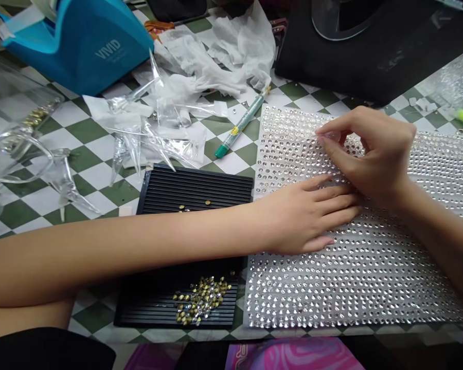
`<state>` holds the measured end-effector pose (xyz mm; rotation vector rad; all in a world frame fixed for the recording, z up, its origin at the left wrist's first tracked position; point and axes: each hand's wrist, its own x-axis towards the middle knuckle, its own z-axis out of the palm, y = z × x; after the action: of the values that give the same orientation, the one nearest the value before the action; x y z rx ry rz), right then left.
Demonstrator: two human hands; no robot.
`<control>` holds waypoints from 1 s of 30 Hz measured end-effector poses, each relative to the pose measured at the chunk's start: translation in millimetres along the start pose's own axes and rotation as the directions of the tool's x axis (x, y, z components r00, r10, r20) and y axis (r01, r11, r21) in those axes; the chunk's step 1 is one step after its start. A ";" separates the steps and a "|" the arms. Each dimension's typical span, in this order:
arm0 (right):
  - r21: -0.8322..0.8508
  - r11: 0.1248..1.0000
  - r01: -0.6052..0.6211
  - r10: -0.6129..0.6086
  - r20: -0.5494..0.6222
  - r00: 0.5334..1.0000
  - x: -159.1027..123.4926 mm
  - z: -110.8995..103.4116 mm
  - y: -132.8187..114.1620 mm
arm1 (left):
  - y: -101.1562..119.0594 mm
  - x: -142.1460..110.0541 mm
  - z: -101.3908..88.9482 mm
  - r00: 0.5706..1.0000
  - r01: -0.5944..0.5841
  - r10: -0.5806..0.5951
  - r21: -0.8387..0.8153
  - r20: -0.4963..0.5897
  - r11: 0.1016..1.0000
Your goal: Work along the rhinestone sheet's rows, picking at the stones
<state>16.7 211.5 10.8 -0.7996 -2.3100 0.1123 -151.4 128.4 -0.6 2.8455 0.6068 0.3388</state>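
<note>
A large sheet of clear rhinestones [332, 282] in rows lies on the green-and-white checked table. My left hand [308, 216] rests flat on it, fingers stretched out together, holding the sheet down. My right hand [370, 151] is curled above the sheet's upper part, thumb and forefinger pinched at the stones near a row; what they hold is too small to make out. Left of the sheet, under my left forearm, sits a black ridged tray [158, 308] with a pile of small gold rhinestones [200, 300].
A green-tipped pen [241, 126] lies beside the sheet's top left corner. Crumpled clear plastic bags [158, 128] and white tissue [231, 46] lie behind the tray. A blue tape dispenser [88, 46] stands far left, a clear plastic shoe [31, 154] at left, a black box [370, 56] at the back right.
</note>
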 end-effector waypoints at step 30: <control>0.032 0.999 0.006 -0.005 -0.053 0.999 -1.5 -13.4 6.0 | 0.2 -0.5 -1.5 1.000 -0.001 0.001 0.042 0.004 0.999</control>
<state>29.2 213.8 18.5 -0.7708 -2.2550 0.1246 -152.2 128.2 0.8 2.8859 0.6187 0.3243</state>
